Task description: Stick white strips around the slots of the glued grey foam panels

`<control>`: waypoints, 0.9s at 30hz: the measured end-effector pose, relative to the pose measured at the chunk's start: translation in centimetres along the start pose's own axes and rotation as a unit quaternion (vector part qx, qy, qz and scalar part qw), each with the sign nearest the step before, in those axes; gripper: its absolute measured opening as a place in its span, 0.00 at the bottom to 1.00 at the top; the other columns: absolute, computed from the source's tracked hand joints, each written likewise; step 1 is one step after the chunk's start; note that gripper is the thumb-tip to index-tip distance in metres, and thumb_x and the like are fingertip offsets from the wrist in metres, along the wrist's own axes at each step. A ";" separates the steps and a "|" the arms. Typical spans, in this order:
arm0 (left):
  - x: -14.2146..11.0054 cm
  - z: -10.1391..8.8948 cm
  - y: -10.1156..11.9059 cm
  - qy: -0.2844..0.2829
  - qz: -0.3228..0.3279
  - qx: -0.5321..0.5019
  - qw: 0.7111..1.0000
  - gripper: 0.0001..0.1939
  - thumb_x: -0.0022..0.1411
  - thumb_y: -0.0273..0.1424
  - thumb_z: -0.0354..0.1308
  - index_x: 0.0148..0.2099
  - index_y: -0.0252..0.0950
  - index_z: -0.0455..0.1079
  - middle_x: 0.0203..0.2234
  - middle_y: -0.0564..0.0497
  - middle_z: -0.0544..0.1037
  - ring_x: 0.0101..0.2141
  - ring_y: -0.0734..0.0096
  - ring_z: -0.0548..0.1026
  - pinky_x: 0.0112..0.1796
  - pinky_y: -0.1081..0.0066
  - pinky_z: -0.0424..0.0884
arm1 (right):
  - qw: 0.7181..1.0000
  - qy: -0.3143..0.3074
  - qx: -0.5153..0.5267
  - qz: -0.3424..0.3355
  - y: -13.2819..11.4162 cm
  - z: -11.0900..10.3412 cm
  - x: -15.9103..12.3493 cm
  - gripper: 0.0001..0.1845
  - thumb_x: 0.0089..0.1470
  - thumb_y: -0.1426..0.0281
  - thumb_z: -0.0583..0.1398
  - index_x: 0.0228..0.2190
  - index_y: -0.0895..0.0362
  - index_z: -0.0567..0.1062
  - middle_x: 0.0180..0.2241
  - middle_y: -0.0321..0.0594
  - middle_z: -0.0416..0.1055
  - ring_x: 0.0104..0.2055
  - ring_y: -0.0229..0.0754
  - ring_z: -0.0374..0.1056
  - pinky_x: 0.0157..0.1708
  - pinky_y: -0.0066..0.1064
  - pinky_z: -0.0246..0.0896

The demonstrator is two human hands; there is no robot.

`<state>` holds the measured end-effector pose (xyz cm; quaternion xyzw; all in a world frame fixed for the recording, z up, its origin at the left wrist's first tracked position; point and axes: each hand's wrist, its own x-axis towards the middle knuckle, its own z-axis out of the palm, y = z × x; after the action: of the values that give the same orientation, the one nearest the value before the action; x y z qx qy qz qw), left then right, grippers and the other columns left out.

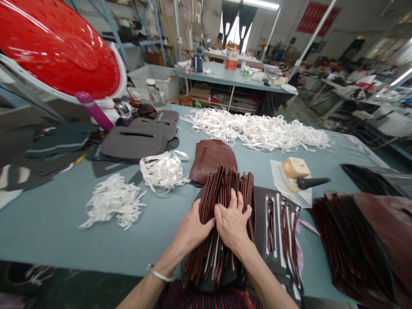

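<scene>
A thick bundle of brown leather strips [210, 193] lies lengthwise before me, with white strips showing between some of them. My left hand [193, 227] grips the bundle's left side, its thumb across the top and most of its fingers hidden. On top, my right hand [233, 223] rests with its fingers spread over the strips, near the left thumb. Dark grey sheet material [260, 214] lies beneath and to the right, bearing more brown and white strips [286, 223]. Just beyond the bundle is a curved brown leather piece [212, 159] with a slit.
White tape heaps [164, 171] lie left and along the back. Grey slotted pieces [135, 141] sit at left, near a red fan-like cover [77, 51]. To the right are a yellowish block [295, 167], a black-handled tool [313, 183] and stacked brown leather pieces [363, 240].
</scene>
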<state>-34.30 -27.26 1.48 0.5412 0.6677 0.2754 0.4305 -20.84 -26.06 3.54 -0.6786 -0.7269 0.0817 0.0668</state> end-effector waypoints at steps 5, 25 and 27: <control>0.4 0.5 0.3 0.009 -0.021 0.031 0.999 0.29 0.53 0.35 0.57 0.57 0.37 0.58 0.39 0.41 0.78 0.39 0.50 0.76 0.40 0.59 0.67 | 1.000 -0.002 0.001 -0.004 0.2 -0.2 -0.1 0.19 0.62 0.61 0.47 0.38 0.46 0.77 0.65 0.48 0.44 0.67 0.57 0.36 0.55 0.62 0.34; 13.7 -13.7 7.4 0.121 0.122 -0.212 0.962 0.34 0.44 0.37 0.61 0.54 0.37 0.62 0.40 0.51 0.76 0.34 0.67 0.75 0.36 0.69 0.74 | 0.997 -0.031 0.070 0.021 0.9 -0.9 -0.1 0.17 0.42 0.66 0.64 0.38 0.49 0.75 0.66 0.52 0.40 0.67 0.62 0.32 0.55 0.67 0.28; 16.7 -11.5 7.0 0.103 0.095 -0.182 0.973 0.34 0.45 0.40 0.59 0.55 0.35 0.61 0.42 0.48 0.75 0.37 0.63 0.76 0.39 0.63 0.74 | 0.996 -0.037 0.075 0.029 1.2 -1.0 -0.2 0.18 0.42 0.65 0.64 0.39 0.50 0.75 0.66 0.53 0.39 0.67 0.63 0.30 0.55 0.67 0.27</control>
<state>-41.64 -8.29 8.19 0.4838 0.5925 0.4862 0.4226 -19.49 -26.14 4.27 -0.6891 -0.7006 0.1627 0.0883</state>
